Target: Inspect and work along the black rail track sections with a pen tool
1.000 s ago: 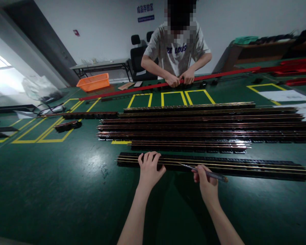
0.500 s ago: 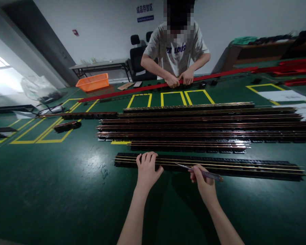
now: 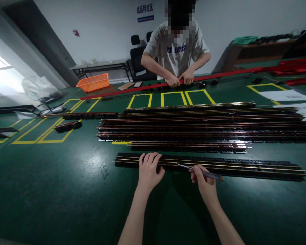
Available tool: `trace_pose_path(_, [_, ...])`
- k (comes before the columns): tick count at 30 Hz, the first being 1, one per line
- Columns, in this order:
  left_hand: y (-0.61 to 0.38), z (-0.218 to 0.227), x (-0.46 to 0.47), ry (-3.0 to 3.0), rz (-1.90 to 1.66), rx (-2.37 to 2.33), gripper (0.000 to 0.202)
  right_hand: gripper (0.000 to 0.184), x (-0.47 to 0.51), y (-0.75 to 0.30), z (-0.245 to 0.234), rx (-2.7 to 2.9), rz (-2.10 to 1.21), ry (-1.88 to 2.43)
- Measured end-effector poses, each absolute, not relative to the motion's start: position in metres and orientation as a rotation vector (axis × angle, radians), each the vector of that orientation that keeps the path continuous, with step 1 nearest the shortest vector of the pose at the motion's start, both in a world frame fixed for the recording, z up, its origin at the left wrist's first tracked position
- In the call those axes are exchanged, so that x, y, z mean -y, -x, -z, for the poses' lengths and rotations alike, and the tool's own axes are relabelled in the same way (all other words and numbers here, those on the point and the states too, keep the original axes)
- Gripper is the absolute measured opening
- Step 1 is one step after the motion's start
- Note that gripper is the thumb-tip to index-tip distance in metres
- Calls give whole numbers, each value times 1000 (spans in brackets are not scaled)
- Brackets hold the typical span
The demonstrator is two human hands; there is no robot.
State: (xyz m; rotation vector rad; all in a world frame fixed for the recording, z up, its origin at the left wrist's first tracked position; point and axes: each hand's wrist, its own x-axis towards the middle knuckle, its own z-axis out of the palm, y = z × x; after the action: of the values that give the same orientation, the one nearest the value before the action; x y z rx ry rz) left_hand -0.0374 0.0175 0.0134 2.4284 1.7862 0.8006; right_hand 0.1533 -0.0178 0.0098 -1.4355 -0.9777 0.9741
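Note:
A long black strip [image 3: 226, 164] carrying thin brass-coloured rods lies lengthwise on the green table. Near its left part, my left hand [image 3: 150, 170] is closed over the strip, fingers across the top and thumb at the near edge. My right hand [image 3: 204, 180] pinches a slim pointed tool [image 3: 211, 175] by its handle. The tool's thin metal tip reaches left over the rods, just right of my left hand; whether it touches them I cannot tell. The tool's exact kind is unclear.
Several similar rodded strips [image 3: 193, 126] lie side by side beyond mine. Across the table a person [image 3: 180, 51] has both hands on a long red bar [image 3: 142, 89]. An orange basket [image 3: 93, 83] stands far left, and white paper [image 3: 283, 95] lies at right.
My left hand has shifted slightly to the right along the strip. My right hand and the tool are almost where they were.

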Motion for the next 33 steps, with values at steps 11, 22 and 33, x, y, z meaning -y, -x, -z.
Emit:
trace_pose_path(11, [30,-18,-16,-2439,-776,-1843,38,43,17,-152,-12,981,-952,1418])
trace_pose_path(22, [27,-13,-20,-2400,-820,-1909,40,41,18,-152,-12,955,-983,1423])
trace_pose_path(33, [27,-10,-23,-2377,-847,-1938,41,41,19,-151,-12,964,-982,1436])
